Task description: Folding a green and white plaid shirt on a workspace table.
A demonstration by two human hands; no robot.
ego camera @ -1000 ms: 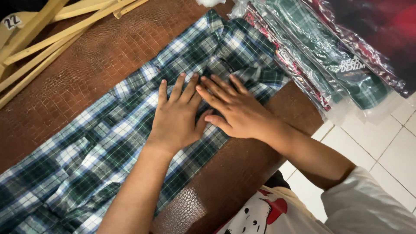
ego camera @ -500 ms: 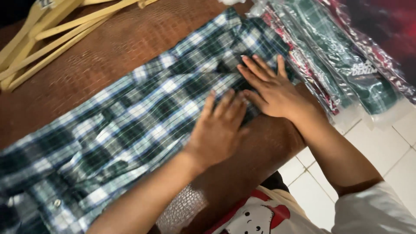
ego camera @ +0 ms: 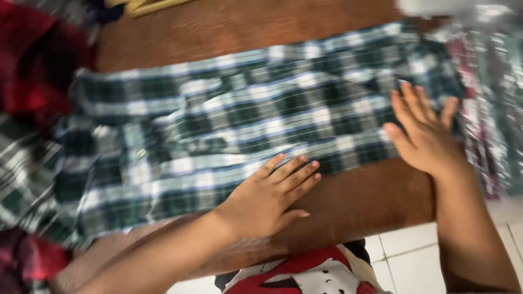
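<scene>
A green, white and blue plaid garment [ego camera: 234, 136] lies spread across a brown tabletop [ego camera: 348, 204], its long axis running left to right, with red cloth [ego camera: 38, 71] bunched at the far left. The left hand [ego camera: 269, 198] rests flat and open at the garment's near edge, fingers spread, gripping nothing. Farther right, the right hand [ego camera: 425, 136] presses flat and open on the garment's right end, just beside a blurred stack of bagged clothes [ego camera: 490, 109].
</scene>
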